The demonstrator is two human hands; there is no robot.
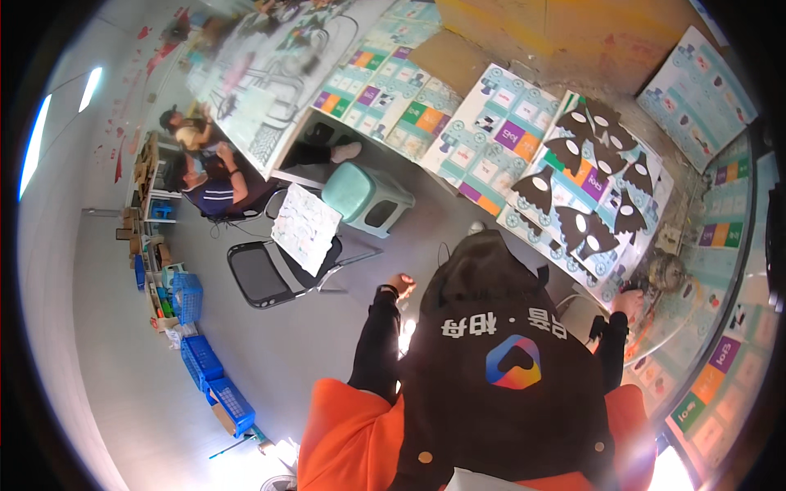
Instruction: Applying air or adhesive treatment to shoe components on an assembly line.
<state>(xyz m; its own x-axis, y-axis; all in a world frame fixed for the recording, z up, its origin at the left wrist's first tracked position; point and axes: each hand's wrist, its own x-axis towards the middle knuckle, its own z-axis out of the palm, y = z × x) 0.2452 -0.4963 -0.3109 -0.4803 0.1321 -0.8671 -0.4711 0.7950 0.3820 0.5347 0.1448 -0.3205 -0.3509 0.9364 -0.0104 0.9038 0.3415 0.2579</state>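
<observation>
My left hand (401, 285) hangs in the air beside my dark apron (483, 393), its fingers curled in with nothing visible in them. At the table's right end, my right hand (629, 304) is closed at a small dark object that I cannot make out. Just beyond it sits a round, worn metal piece (666, 270). Several black cut-out shapes with white oval spots (604, 157) lie spread over the printed sheets, to the far left of my right hand. Beneath them, the table is covered with teal, purple and orange printed sheets (490, 135).
A green plastic stool (360, 192) and a folding chair (260, 274) bearing a patterned white board (306, 227) stand to the left. Blue baskets (202, 360) line the wall. Two people (214, 184) sit beside another table (274, 90). A printed board (697, 96) leans at the far right.
</observation>
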